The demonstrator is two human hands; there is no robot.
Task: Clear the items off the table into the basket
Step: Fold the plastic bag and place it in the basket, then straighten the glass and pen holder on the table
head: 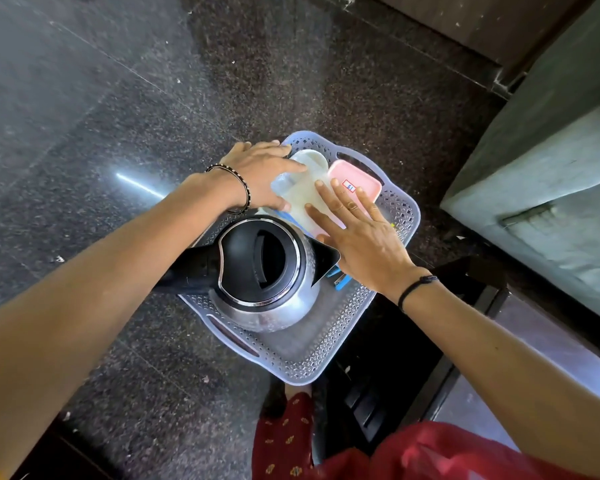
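A pale lilac perforated basket [336, 344] sits on the dark speckled floor below me. Inside it stands a steel kettle [274, 306] with a black lid and handle. Behind the kettle lie a white tray [309, 199], a light blue tray [281, 183] and a pink tray [359, 176] with a small label. My left hand [260, 174] rests on the blue and white trays from the left, fingers spread. My right hand [361, 233] lies flat on the white and pink trays, fingers apart. A blue object [342, 280] peeks out beside the kettle's spout.
A grey block [548, 188] rises at the right. A dark low stand [430, 341] sits under the basket's right edge. My red patterned clothing [361, 452] fills the bottom of the view. Dark granite floor [118, 116] spreads to the left.
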